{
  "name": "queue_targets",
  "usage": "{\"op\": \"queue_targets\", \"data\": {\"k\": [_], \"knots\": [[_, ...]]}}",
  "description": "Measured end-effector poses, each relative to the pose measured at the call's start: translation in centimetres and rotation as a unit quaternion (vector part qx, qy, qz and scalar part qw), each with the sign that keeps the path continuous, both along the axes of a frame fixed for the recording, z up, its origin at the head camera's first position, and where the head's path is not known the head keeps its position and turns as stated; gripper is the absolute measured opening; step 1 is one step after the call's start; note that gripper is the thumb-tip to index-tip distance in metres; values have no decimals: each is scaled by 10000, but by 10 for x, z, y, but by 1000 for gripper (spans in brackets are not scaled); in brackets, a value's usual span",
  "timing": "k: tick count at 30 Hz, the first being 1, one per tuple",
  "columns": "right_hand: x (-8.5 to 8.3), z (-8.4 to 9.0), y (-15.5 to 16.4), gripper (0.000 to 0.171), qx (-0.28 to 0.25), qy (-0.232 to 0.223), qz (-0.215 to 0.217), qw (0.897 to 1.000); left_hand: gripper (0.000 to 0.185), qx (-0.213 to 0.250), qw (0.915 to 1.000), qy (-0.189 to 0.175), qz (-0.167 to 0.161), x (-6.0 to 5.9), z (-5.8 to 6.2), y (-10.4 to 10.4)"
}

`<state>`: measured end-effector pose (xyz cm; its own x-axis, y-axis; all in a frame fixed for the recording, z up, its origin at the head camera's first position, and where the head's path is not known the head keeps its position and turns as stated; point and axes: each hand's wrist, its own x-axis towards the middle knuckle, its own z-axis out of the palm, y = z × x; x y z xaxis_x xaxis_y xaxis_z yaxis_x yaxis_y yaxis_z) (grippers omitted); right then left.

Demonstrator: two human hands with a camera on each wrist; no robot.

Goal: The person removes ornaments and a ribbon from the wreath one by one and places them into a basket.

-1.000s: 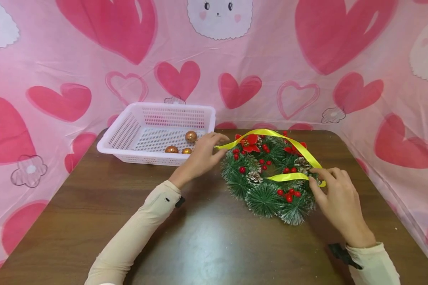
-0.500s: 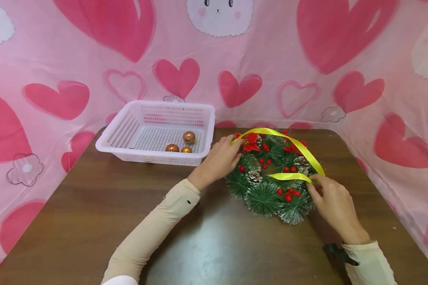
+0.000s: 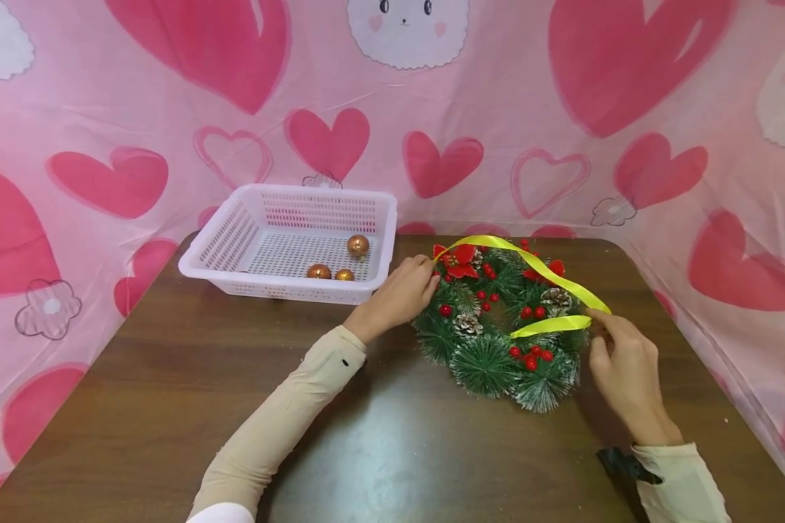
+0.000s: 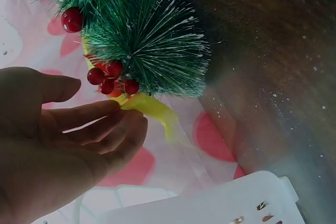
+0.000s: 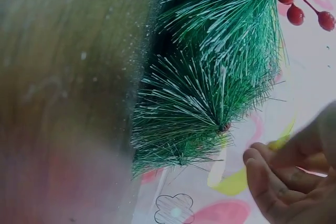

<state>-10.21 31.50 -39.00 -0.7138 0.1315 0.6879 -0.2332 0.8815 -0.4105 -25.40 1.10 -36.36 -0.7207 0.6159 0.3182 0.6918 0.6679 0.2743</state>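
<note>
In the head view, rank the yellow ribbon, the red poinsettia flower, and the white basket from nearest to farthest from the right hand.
From the right hand, at the wreath's right edge:
1. yellow ribbon: at its fingers, over the wreath's right side.
2. red poinsettia flower: on the wreath's far left, by the left hand.
3. white basket: far left of the table.

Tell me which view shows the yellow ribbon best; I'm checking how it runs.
The head view: the glossy yellow satin ribbon arcs whole over the green pine wreath, between both hands. The left wrist view shows only one end at the fingertips; the right wrist view, a blurred yellow patch.
</note>
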Motion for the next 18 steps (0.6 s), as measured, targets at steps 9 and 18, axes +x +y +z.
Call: {"op": "queue_targets", "data": {"k": [9,18], "knots": [[1,2,0,17,-772,1227,-326,9889,32,966,9951,196,52,0,12,-1],[1,8,-2,17,-1051,1879,-380,9758,22,1918,9796,578,-186,1,20,-4]]}}
